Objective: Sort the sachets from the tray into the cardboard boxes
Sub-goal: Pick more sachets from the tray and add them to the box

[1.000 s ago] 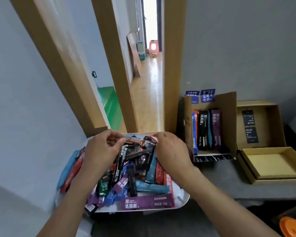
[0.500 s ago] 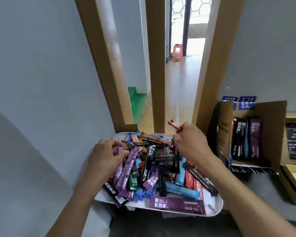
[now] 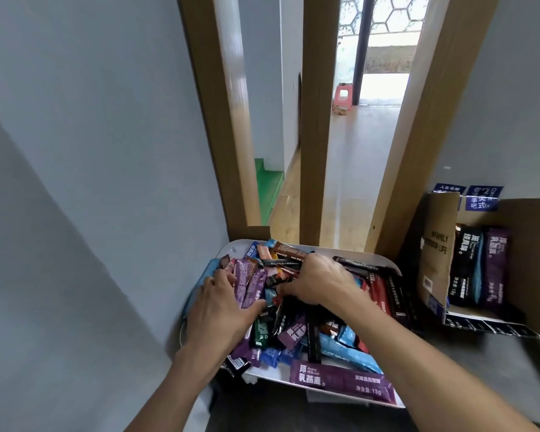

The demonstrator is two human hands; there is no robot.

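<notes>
A white tray (image 3: 384, 257) sits on a grey surface (image 3: 468, 375), heaped with sachets (image 3: 296, 335) in purple, blue, black, red and brown; its left rim lies close against the grey wall (image 3: 91, 182), its far rim close to the wooden posts (image 3: 317, 135), so open room lies mainly toward the near side and the right. The left hand (image 3: 222, 310) lies palm down on the left of the heap, fingers spread and curled onto a cluster of purple sachets (image 3: 250, 283); whether it grips any of them I cannot tell. The right hand (image 3: 320, 282) is palm down over the far middle of the heap, fingers bent into the dark and brown sachets; what it has hold of, if anything, is hidden beneath it. One long purple sachet (image 3: 343, 381) lies along the near rim and overhangs it slightly; a dark one (image 3: 236, 366) hangs off the near-left corner. Just right of the tray stands an open cardboard box (image 3: 435, 260), its opening facing the camera; sachets stand upright inside it, black (image 3: 463, 269), blue and purple (image 3: 494, 266) side by side; its left flap angles out toward the tray's right rim, leaving only a narrow gap. Blue labels (image 3: 480, 198) show on the wall above the box. Behind the posts a bare floor (image 3: 356, 157) runs away to a red stool (image 3: 343, 96).
</notes>
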